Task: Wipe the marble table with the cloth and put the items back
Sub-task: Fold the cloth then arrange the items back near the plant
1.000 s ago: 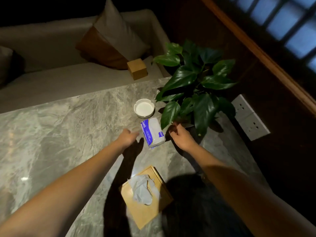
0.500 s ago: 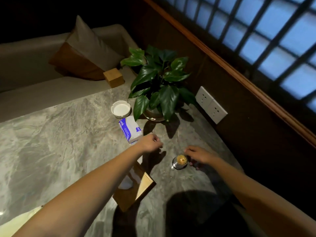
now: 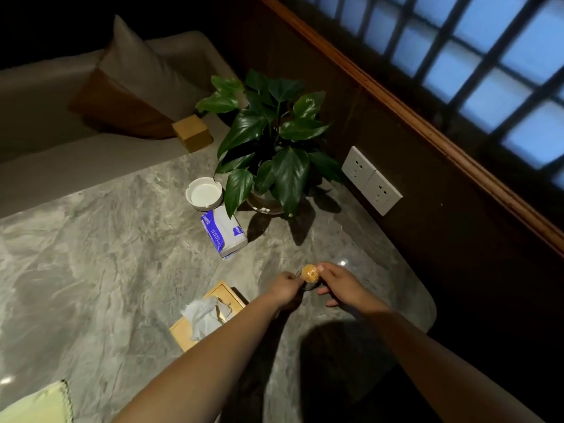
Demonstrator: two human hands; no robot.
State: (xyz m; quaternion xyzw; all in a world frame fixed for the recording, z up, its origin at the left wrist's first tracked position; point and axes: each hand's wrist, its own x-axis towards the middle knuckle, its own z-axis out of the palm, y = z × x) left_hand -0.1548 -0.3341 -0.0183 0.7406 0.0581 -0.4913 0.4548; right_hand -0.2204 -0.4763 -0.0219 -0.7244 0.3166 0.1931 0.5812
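Both hands meet over the grey marble table (image 3: 106, 254) near its right edge. My left hand (image 3: 285, 288) and my right hand (image 3: 338, 283) hold a small metal holder full of toothpicks (image 3: 310, 273) between them; its lower part is hidden by the fingers. A wooden tissue box (image 3: 227, 296) with a white tissue sticking out lies just left of my left wrist. A blue-and-white tissue pack (image 3: 224, 235) lies farther back, beside a white ashtray (image 3: 204, 195) and a potted plant (image 3: 268, 154). A pale yellow-green cloth (image 3: 36, 406) shows at the bottom left corner.
A sofa with cushions (image 3: 128, 87) runs behind the table, with a small wooden box (image 3: 193, 137) on its seat. A double wall socket (image 3: 370, 180) sits on the dark wall to the right, below a latticed window. The table's rounded corner (image 3: 427, 306) is near my right forearm.
My left hand has come across from the tissue pack side to join my right hand on the toothpick holder, which is now lifted off the table. The view has shifted.
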